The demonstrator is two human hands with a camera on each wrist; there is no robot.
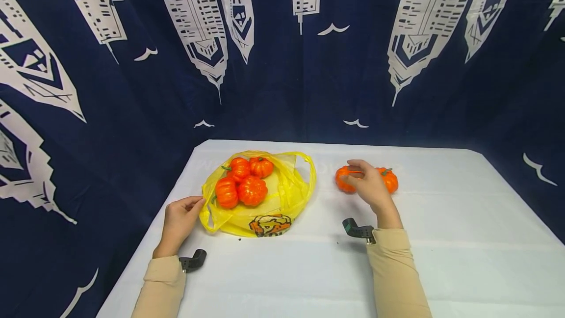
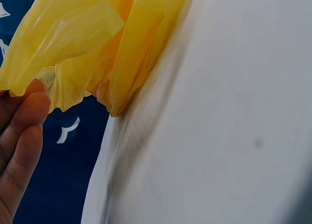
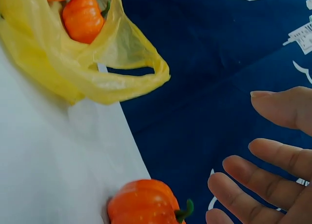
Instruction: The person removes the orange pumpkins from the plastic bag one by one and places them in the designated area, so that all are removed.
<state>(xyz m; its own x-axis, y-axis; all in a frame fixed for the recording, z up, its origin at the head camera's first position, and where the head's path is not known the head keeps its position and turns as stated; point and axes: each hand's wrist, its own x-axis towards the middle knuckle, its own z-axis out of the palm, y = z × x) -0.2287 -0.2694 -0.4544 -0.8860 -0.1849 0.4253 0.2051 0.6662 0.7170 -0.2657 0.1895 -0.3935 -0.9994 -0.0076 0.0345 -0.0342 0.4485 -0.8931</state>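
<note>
A yellow plastic bag lies with its mouth spread, several small orange pumpkins grouped inside. At its left edge my left hand pinches the plastic between thumb and fingers; the left wrist view shows the fingertips right at the yellow film. My right hand is over two more pumpkins to the right of the bag, partly covering the left one and the right one. In the right wrist view its fingers are spread and hold nothing, with one green-stemmed pumpkin close by.
Under everything is a white-covered table. Behind it hangs a dark blue cloth printed with white buildings and birds. The bag's right handle loop stands toward the loose pumpkins. Each wrist carries a black camera mount.
</note>
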